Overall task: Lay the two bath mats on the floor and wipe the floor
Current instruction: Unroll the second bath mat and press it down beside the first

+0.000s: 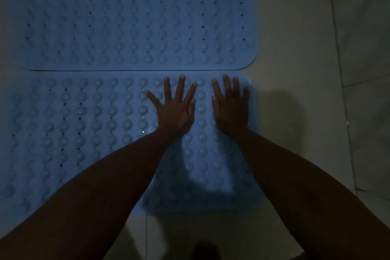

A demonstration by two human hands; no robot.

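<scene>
Two blue mats lie edge to edge on the tiled floor (295, 48); far mat (137, 17), near mat (73, 122); left hand (175, 110) and right hand (230, 107) press flat, fingers spread, gripping nothing, at the near mat's far right corner.

Two bare forearms without sleeves, left grip (176, 110) and right grip (231, 110) ungloved, no rings or watch

Pale tiled floor (306, 53) here, dimly lit, grout lines showing on the right. Two blue bath mats lie flat on it (bumpy, full of little holes): far mat (137, 17) and near mat (73, 129), long edges touching.
</scene>
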